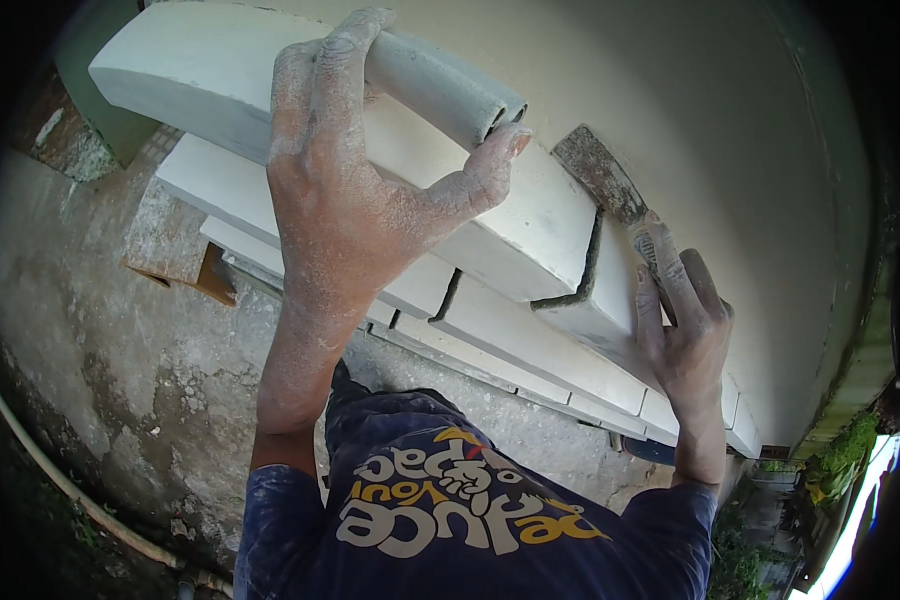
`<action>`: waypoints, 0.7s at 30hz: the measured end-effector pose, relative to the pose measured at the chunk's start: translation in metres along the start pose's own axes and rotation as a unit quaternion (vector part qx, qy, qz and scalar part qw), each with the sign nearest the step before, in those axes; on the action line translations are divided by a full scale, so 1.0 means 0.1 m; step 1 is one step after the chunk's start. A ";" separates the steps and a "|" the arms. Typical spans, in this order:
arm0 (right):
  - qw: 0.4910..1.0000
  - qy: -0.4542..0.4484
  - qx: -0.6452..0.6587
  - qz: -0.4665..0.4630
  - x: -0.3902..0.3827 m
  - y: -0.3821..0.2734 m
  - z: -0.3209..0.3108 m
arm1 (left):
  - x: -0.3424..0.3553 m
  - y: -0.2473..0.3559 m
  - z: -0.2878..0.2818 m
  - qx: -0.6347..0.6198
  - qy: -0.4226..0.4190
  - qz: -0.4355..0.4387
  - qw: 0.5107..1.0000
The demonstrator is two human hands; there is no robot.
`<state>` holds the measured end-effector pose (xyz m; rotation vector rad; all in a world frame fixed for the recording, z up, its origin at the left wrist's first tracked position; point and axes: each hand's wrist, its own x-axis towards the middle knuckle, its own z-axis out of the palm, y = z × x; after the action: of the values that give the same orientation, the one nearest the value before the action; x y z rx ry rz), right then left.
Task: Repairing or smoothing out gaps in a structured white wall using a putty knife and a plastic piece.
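Grey tube (435,88) in the left hand (345,180), scraper (602,175) in the right hand (692,330)

Through the head feed I have 2 dusty hands at a stepped run of white blocks against a pale wall (740,160). The left hand clamps the grey tube lengthwise: fingertips hook its left end, and the thumb, spread wide from them, presses near the open right end. I judge that span is meant to stop it rolling off. It lies over the far part of the top block (520,220); I cannot tell whether it rests there.

On the right, the other hand's fingers close on the scraper's handle. The blade points far and left, just beside the far end of a dark joint (592,262) between 2 blocks. Held near the blade, it probably steers finely, though I cannot confirm that its edge touches the wall.

Near me is the dark printed shirt (470,490); to the left, stained concrete floor (100,310) with a pale pipe (80,500) along its near edge.
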<state>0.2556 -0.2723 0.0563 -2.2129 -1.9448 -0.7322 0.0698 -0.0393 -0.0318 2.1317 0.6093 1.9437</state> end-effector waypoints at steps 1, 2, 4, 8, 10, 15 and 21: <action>1.000 0.005 0.000 -0.009 0.04 -0.01 0.01 | 0.01 0.02 0.00 0.011 -0.003 -0.006 1.000; 1.000 0.009 -0.001 -0.018 0.06 -0.03 0.02 | 0.00 0.03 0.01 0.022 -0.006 -0.012 1.000; 0.999 0.012 -0.006 -0.035 0.13 -0.05 0.02 | -0.03 -0.03 0.03 0.009 0.004 -0.015 1.000; 1.000 -0.006 0.001 0.019 0.01 -0.02 0.00 | -0.03 -0.04 0.02 -0.019 0.009 -0.018 1.000; 1.000 0.001 0.006 0.009 0.01 0.00 0.02 | 0.00 0.03 0.01 0.000 0.003 -0.016 1.000; 0.999 0.030 0.025 -0.037 0.12 -0.05 0.05 | -0.03 -0.05 0.06 0.012 0.016 -0.008 1.000; 0.999 0.034 0.035 0.014 0.00 0.01 0.05 | 0.02 0.09 0.03 0.038 0.016 0.001 0.999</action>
<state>0.2579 -0.2708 0.0524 -2.1415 -1.8739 -0.7157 0.0748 -0.0460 -0.0265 2.1503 0.6976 1.9888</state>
